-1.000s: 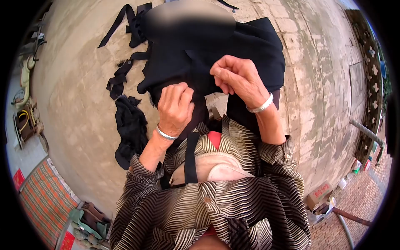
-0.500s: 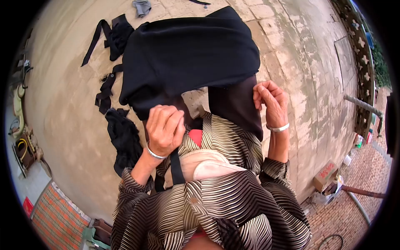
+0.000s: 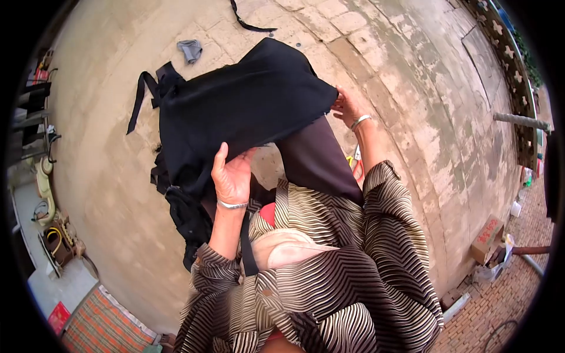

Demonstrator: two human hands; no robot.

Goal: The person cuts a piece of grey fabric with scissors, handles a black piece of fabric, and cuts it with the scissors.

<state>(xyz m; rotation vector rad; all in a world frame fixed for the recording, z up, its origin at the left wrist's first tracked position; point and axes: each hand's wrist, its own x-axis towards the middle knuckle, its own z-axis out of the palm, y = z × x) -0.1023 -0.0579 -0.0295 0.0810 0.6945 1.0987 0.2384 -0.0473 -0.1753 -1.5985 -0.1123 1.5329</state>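
Note:
A large piece of black cloth (image 3: 235, 103) lies spread across my lap and over my legs in dark brown trousers (image 3: 315, 156). My left hand (image 3: 233, 178) is at its near edge, thumb raised and fingers stretched out, their tips partly hidden by the fabric. At the cloth's right corner, the fingers of my right hand (image 3: 349, 110) take hold of the edge. Beside my right forearm, scissors (image 3: 357, 166) with red and yellow handles show in part. A crumpled black fabric piece (image 3: 187, 215) rests left of my left wrist.
Black strips, one of them a narrow strap (image 3: 140, 100), lie on the concrete floor (image 3: 112, 194). Farther off are a grey rag (image 3: 190, 50) and a curved black strip (image 3: 250, 25). A cardboard box (image 3: 487, 239) stands at the right, and a plaid cloth (image 3: 109, 323) lies at lower left.
My right hand has moved forward and left to the cloth's corner. My left hand has opened from a closed curl. The cloth's right side has shifted left, and the view has turned slightly.

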